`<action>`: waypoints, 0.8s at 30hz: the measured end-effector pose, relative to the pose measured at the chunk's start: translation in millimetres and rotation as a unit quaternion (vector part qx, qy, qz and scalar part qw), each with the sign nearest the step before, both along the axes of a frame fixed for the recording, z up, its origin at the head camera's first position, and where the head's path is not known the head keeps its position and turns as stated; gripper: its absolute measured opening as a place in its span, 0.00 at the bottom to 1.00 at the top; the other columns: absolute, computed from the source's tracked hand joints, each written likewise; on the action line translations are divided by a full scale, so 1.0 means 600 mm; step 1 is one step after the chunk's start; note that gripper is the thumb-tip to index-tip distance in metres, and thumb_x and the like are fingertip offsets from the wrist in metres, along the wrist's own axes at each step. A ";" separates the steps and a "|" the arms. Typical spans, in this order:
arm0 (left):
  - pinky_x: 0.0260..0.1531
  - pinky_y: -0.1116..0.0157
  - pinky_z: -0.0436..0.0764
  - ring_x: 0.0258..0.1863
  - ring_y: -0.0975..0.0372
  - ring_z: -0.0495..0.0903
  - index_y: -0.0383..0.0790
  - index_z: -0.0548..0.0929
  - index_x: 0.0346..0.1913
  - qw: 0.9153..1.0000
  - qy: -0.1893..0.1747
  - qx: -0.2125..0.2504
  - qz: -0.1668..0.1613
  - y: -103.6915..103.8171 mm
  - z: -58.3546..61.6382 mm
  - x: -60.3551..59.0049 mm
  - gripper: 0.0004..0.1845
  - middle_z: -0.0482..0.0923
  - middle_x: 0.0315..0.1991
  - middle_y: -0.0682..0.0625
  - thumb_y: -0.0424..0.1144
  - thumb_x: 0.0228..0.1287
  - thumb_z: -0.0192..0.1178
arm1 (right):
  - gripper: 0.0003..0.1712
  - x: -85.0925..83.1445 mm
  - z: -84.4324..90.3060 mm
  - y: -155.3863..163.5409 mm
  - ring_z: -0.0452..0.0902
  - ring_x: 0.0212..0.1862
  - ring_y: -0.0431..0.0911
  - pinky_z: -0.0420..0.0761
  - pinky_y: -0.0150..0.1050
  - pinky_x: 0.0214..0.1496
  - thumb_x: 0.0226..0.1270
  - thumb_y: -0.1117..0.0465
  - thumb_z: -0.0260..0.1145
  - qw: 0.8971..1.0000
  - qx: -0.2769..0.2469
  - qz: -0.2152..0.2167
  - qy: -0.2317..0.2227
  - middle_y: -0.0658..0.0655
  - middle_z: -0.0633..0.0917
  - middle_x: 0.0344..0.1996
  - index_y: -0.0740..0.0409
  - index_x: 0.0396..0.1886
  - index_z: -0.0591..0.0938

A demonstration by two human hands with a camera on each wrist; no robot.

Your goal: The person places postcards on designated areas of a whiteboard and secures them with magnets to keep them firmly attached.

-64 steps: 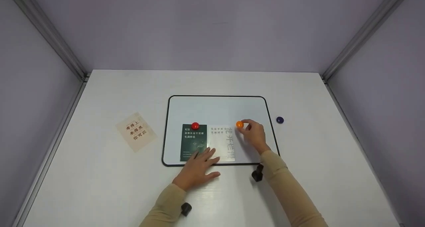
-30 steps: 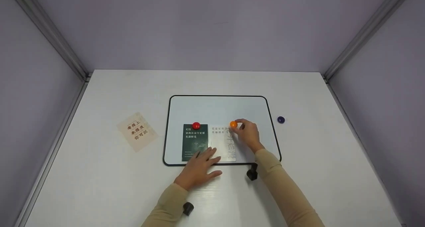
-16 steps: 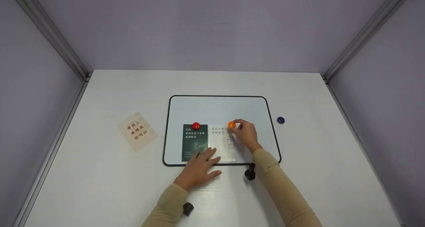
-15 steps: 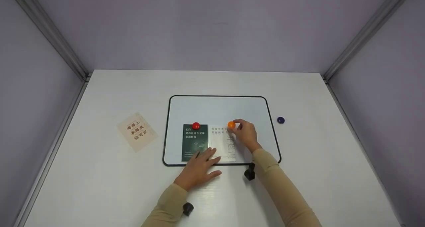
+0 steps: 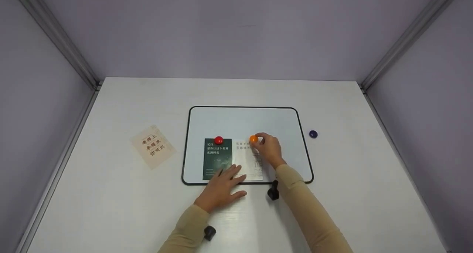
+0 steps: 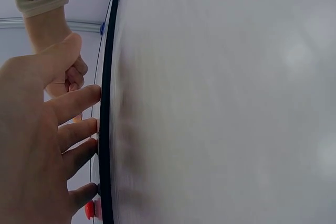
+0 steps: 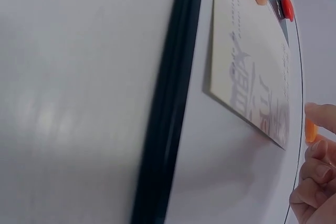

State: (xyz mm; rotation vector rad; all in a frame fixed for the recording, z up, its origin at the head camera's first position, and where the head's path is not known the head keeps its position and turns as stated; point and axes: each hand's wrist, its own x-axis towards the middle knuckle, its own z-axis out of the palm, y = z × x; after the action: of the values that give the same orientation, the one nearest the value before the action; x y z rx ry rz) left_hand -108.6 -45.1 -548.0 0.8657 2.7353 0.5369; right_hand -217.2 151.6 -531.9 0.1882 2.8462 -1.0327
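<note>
A black-framed whiteboard (image 5: pixel 244 120) lies flat on the white table. A dark green card (image 5: pixel 217 159) sits on it under a red magnet (image 5: pixel 218 140). Beside it lies a white card (image 5: pixel 247 164) (image 7: pixel 252 72). My left hand (image 5: pixel 229 173) rests flat at the board's near edge, its straight fingers (image 6: pixel 71 129) pressing the lower ends of both cards. My right hand (image 5: pixel 259 141) pinches an orange magnet (image 5: pixel 253 138) (image 7: pixel 310 129) at the white card's top edge, near its right corner.
A beige card (image 5: pixel 152 146) with red lettering lies on the table left of the board. A dark blue magnet (image 5: pixel 313 134) sits just right of the board. Grey walls enclose the table on three sides.
My right hand has carried the orange magnet leftward across the board, from beyond the white card's right corner to its top edge. The left hand has stayed put.
</note>
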 end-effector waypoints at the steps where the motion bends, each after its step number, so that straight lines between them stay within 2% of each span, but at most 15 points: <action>1: 0.72 0.45 0.61 0.76 0.55 0.58 0.53 0.70 0.69 1.000 0.001 0.000 0.000 0.000 -0.001 0.000 0.31 0.59 0.76 0.50 0.63 0.68 0.48 | 0.21 0.000 0.000 -0.001 0.68 0.27 0.41 0.65 0.29 0.26 0.62 0.56 0.69 1.000 0.000 0.000 0.000 0.54 0.81 0.27 0.55 0.55 0.82; 13: 0.73 0.45 0.60 0.76 0.54 0.58 0.53 0.70 0.69 1.000 0.001 0.006 -0.003 -0.002 0.003 0.001 0.31 0.59 0.75 0.49 0.63 0.68 0.47 | 0.22 -0.003 -0.006 -0.015 0.67 0.26 0.40 0.64 0.29 0.26 0.65 0.53 0.66 1.000 0.000 0.018 0.007 0.53 0.80 0.26 0.52 0.58 0.80; 24: 0.74 0.46 0.59 0.77 0.56 0.56 0.54 0.69 0.69 1.000 -0.007 0.003 0.000 -0.002 0.005 0.001 0.31 0.58 0.76 0.51 0.64 0.68 0.45 | 0.22 -0.008 -0.006 -0.022 0.67 0.27 0.41 0.64 0.30 0.26 0.66 0.55 0.65 0.999 0.012 0.029 0.007 0.54 0.81 0.28 0.52 0.60 0.79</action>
State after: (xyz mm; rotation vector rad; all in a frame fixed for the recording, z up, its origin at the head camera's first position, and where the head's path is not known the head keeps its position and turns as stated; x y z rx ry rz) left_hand -108.1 -46.2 -544.8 0.8600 2.7217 0.5487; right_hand -222.2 138.6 -535.7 0.0989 2.8596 -0.9934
